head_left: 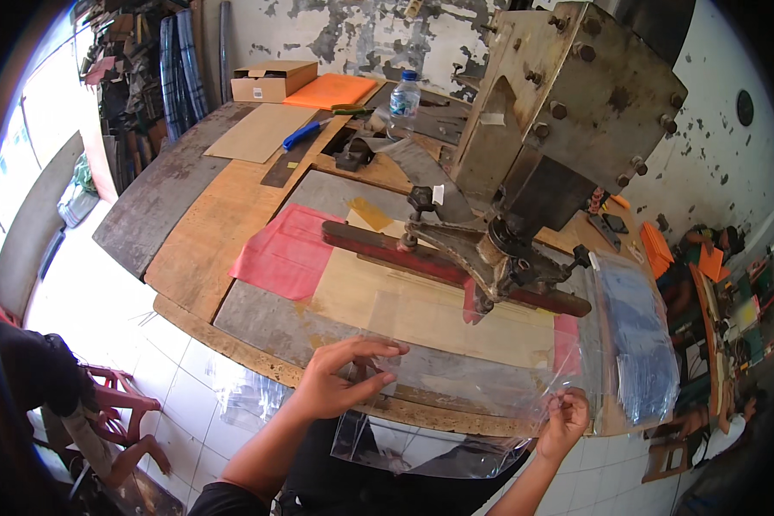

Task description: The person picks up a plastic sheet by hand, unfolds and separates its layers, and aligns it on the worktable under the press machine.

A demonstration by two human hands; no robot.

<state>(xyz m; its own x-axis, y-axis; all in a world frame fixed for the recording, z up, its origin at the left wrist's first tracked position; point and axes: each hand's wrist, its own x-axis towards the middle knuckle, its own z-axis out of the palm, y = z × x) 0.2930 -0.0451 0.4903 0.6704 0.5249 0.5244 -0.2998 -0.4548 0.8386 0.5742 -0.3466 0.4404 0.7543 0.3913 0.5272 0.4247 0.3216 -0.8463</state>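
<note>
The left hand (340, 378) lies spread on a clear plastic bag (456, 404), fingers flat on top and thumb tucked under its edge, pinching the film. The right hand (566, 417) grips the same bag at its right end between thumb and fingertips. The bag hangs over the near edge of the workbench (189, 232), partly on the bench and partly drooping toward the person's lap. Just behind it sits a metal press (533, 129) with a long reddish bar (439, 262) across a tan sheet (421, 305). A red sheet (288, 254) lies left of it, a stack of clear bags (641, 344) to the right, and a water bottle (404, 99) stands farther back.
</note>
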